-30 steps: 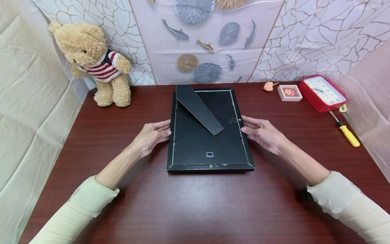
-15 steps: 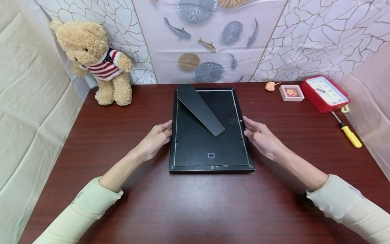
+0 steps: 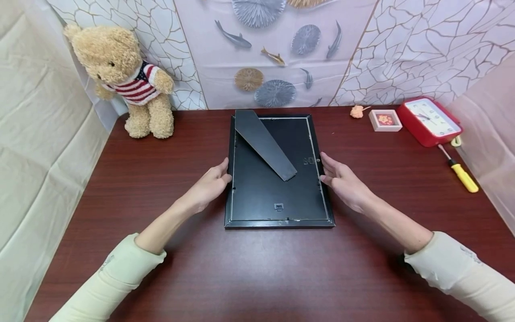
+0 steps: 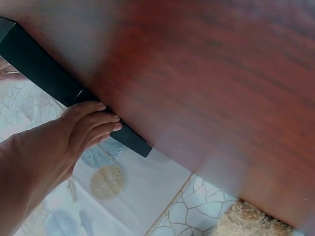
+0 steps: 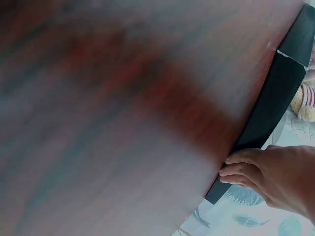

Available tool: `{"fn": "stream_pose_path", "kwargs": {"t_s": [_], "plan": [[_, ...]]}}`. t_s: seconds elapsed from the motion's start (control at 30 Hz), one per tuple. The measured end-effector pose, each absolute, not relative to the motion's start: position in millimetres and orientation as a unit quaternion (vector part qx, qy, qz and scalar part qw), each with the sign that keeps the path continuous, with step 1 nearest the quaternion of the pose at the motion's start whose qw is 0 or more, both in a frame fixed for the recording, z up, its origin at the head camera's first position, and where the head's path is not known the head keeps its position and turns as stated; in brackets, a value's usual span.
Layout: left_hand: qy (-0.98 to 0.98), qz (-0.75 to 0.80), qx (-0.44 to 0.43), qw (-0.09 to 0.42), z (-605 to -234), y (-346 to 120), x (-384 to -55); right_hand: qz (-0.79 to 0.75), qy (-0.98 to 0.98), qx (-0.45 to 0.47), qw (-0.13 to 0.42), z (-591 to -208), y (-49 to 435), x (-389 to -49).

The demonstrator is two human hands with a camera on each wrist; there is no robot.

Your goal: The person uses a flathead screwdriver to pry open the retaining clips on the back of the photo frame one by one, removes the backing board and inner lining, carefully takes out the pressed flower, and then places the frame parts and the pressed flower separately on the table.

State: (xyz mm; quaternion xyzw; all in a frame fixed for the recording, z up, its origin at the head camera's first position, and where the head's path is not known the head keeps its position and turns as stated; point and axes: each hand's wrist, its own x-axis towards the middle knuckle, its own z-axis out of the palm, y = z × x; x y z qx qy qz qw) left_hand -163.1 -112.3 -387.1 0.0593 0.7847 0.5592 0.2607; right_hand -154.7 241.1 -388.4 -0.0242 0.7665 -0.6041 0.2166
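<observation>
A black picture frame [image 3: 277, 192] lies back side up on the table in the head view. Its black easel stand [image 3: 263, 145] slants across the upper left of the back. My left hand [image 3: 208, 186] holds the frame's left side, thumb at the top edge; the left wrist view has several fingers [image 4: 98, 120] against the outer side. Opposite it, my right hand [image 3: 347, 183] holds the right side, thumb on the border, and its fingers [image 5: 241, 164] lie along the outer side in the right wrist view. The frame's front faces down, hidden.
A teddy bear [image 3: 120, 80] stands at the back left against the patterned wall cloth. At the back right are a red clock [image 3: 430, 120], a small white box [image 3: 385, 120] and an orange ornament [image 3: 356, 112]. A yellow-handled screwdriver [image 3: 463, 177] lies near the right edge.
The picture frame has come down a little, its near edge lower and flatter to the table. Both hands stay at its sides; the head view has shifted slightly.
</observation>
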Motion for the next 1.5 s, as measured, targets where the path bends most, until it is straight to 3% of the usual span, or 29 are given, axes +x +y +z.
{"fn": "stream_pose_path", "kwargs": {"t_s": [0.33,0.63,0.8,1.07,1.2,1.5], "plan": [[0.791,0.547,0.074,0.265,-390.2,-124.7,-167.3,-0.549,0.800,-0.031,0.240,-374.0,270.4,-161.2],[0.845,0.478,0.098,0.219,-393.9,-145.4,-200.5,-0.417,0.904,0.027,0.089,-350.6,398.3,-156.1],[0.873,0.433,0.125,0.189,-399.2,-154.1,-230.9,-0.432,0.898,0.077,0.045,-351.4,461.4,-134.3],[0.882,0.387,0.261,0.068,-487.8,-166.6,-322.1,-0.429,0.890,0.154,-0.017,-365.6,514.2,-106.8],[0.879,0.373,0.289,0.069,-490.1,-151.3,-332.5,-0.416,0.895,0.162,-0.014,-373.6,523.2,-100.4],[0.886,0.346,0.293,0.096,-454.9,-131.0,-316.1,-0.345,0.920,0.181,0.039,-373.8,527.3,-103.6]]}}
